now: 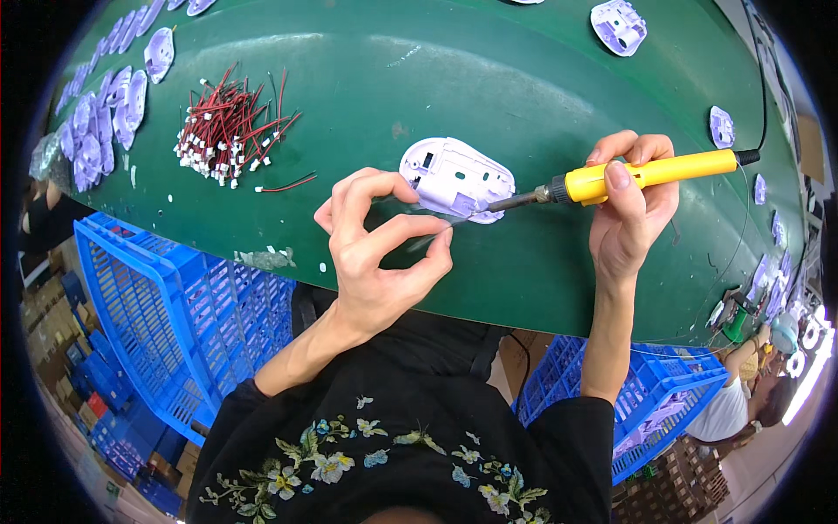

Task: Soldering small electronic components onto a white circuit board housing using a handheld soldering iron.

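Observation:
A pale lilac plastic shell point(467, 170), rounded and with small slots, lies on the green table in front of me. My right hand point(635, 188) grips a yellow-handled soldering iron point(672, 172), its metal tip resting at the shell's lower right part. My left hand point(375, 236) is at the shell's left side, a fingertip against its edge. Its thumb and index finger are pinched together just below the shell. Something thin may be between them, but it is too fine to make out.
A heap of red-and-black wires with white connectors point(227, 131) lies at left, one loose wire point(288, 184) beside it. More lilac shells point(105, 122) lie far left and along the right edge. Blue crates point(175, 323) stand below the table. A person point(733, 402) sits at far right.

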{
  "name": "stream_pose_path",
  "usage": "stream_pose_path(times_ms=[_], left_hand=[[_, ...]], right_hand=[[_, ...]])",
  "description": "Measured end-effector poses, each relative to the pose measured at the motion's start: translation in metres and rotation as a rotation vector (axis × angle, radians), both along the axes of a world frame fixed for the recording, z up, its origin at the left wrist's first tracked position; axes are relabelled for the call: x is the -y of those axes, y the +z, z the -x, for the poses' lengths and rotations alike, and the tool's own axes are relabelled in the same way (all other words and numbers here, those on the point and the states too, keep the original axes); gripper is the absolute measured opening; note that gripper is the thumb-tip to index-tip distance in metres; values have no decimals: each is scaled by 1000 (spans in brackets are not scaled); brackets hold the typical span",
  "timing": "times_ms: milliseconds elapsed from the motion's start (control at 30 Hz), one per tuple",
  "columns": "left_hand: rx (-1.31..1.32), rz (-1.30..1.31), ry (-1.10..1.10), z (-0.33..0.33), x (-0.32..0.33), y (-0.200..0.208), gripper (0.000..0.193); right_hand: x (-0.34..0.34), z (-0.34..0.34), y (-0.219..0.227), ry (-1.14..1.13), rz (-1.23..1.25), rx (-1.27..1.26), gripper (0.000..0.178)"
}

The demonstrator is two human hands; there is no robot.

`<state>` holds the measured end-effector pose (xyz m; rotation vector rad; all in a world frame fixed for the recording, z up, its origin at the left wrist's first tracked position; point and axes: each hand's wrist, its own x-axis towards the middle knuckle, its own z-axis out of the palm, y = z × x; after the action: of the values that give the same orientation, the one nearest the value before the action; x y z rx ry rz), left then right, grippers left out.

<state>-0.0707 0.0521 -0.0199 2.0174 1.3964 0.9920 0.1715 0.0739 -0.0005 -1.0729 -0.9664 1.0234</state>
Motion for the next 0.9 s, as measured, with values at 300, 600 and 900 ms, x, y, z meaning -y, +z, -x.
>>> stream_pose_path(times_ms=[300,600,900], left_hand=[[180,2,-11,2,6,-10,21],[29,-70,9,-3,11,4,23],[-58,24,24,-24,17,5,18]], right_hand=[[-1,0,-2,1,7,-15,33],[-1,-16,5,23,-11,-1,33],[-3,-18,4,35,6,40,32]])
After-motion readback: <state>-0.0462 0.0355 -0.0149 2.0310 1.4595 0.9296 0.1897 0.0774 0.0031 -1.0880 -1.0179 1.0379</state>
